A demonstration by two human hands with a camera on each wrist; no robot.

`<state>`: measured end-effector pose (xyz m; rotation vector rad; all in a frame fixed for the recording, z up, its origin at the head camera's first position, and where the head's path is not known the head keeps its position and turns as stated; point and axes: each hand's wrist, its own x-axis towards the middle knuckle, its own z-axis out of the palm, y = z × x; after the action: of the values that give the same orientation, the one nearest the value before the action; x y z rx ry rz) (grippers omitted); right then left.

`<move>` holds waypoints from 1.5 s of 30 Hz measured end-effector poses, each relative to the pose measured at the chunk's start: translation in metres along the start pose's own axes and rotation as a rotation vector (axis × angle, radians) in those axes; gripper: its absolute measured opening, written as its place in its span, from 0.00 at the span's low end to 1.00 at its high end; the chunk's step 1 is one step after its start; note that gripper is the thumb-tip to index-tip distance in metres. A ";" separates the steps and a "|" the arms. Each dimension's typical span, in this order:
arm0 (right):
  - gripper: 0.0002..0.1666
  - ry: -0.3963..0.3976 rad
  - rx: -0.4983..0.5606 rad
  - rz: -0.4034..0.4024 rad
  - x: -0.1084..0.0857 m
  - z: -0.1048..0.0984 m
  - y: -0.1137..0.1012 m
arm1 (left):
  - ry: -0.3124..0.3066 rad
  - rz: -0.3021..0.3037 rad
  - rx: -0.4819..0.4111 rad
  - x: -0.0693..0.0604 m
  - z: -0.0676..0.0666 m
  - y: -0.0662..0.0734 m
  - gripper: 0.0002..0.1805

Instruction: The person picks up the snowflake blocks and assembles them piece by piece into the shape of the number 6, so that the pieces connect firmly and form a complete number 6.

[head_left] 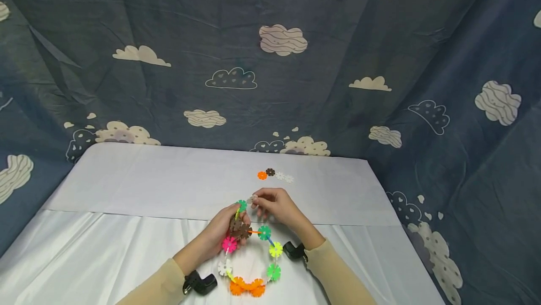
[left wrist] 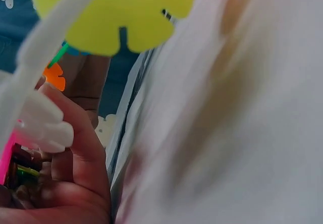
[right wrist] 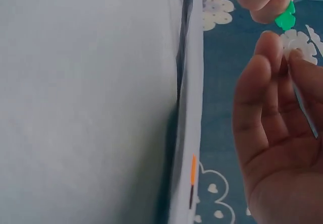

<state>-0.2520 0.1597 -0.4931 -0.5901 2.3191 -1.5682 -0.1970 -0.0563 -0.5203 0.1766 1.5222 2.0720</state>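
Note:
A ring of linked plastic snowflake discs hangs below my left hand (head_left: pixel 219 228), which grips it by the brown discs (head_left: pixel 241 231). Pink, white, orange, green and yellow discs make up the rest of the loop, with the orange discs (head_left: pixel 247 287) lowest. A short branch above the brown part ends in a green disc (head_left: pixel 242 205). Thumb and fingers of my right hand (head_left: pixel 275 204) pinch a white disc (right wrist: pixel 299 46) close beside that green one; whether they touch I cannot tell. In the left wrist view, a yellow disc (left wrist: pixel 111 17) is large in front.
Farther back on the white-covered table (head_left: pixel 169 178) lie an orange disc (head_left: pixel 262 175), a brown disc (head_left: pixel 270 172) and white discs (head_left: pixel 284 177). A dark cloud-print curtain (head_left: pixel 236 23) stands behind and beside the table. Each wrist wears a black camera mount (head_left: pixel 200 284).

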 end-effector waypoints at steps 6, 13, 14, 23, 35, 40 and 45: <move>0.08 0.042 -0.207 -0.095 -0.001 0.003 -0.005 | -0.011 0.001 0.016 0.000 0.000 0.000 0.29; 0.08 0.054 -0.277 -0.205 0.000 0.008 -0.007 | -0.015 0.010 0.039 0.001 0.000 -0.001 0.26; 0.08 0.056 -0.284 -0.218 0.000 0.008 -0.006 | -0.002 0.005 0.042 0.000 0.000 -0.001 0.26; 0.17 0.010 -0.368 -0.115 0.014 -0.017 -0.002 | 0.038 0.002 0.080 0.002 0.002 0.001 0.27; 0.18 0.045 -0.971 0.214 0.101 -0.042 0.011 | 0.044 0.026 -0.003 0.004 -0.003 0.001 0.25; 0.10 0.123 -0.769 0.220 0.084 -0.045 0.007 | 0.040 0.008 -0.051 0.005 0.000 0.003 0.28; 0.19 0.114 -0.383 0.181 0.044 -0.034 -0.005 | 0.078 -0.005 -0.023 0.004 0.002 0.002 0.26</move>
<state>-0.3045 0.1648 -0.4765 -0.3637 2.6962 -1.1113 -0.1996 -0.0529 -0.5189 0.0842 1.5417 2.1142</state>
